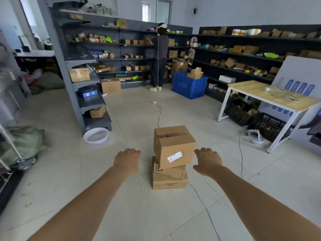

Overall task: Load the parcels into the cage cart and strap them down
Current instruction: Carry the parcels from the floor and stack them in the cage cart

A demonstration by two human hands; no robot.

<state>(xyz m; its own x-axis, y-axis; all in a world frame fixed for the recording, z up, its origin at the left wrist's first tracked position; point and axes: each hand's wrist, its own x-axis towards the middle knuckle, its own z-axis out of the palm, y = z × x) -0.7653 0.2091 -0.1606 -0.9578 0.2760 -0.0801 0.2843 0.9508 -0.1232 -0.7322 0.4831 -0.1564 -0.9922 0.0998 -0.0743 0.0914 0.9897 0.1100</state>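
Note:
Three cardboard parcels stand stacked on the tiled floor in front of me. The top parcel (173, 146) is a taped brown box with a white label. Under it lies a flatter parcel (167, 170) marked SF, and at the bottom a CHANDO parcel (169, 183). My left hand (126, 160) is stretched out left of the stack, a gap away from it, holding nothing. My right hand (207, 161) reaches in just right of the top parcel, fingers loosely bent, not gripping it. The cage cart (10, 153) shows only partly at the left edge, with green sacks beside it.
A white basin (96, 136) sits on the floor by a grey shelf unit (83, 80). A person (159, 56) stands at the back shelves beside a blue crate (188, 85). A wooden table (271, 96) stands right; a white cable (199, 197) trails across the floor.

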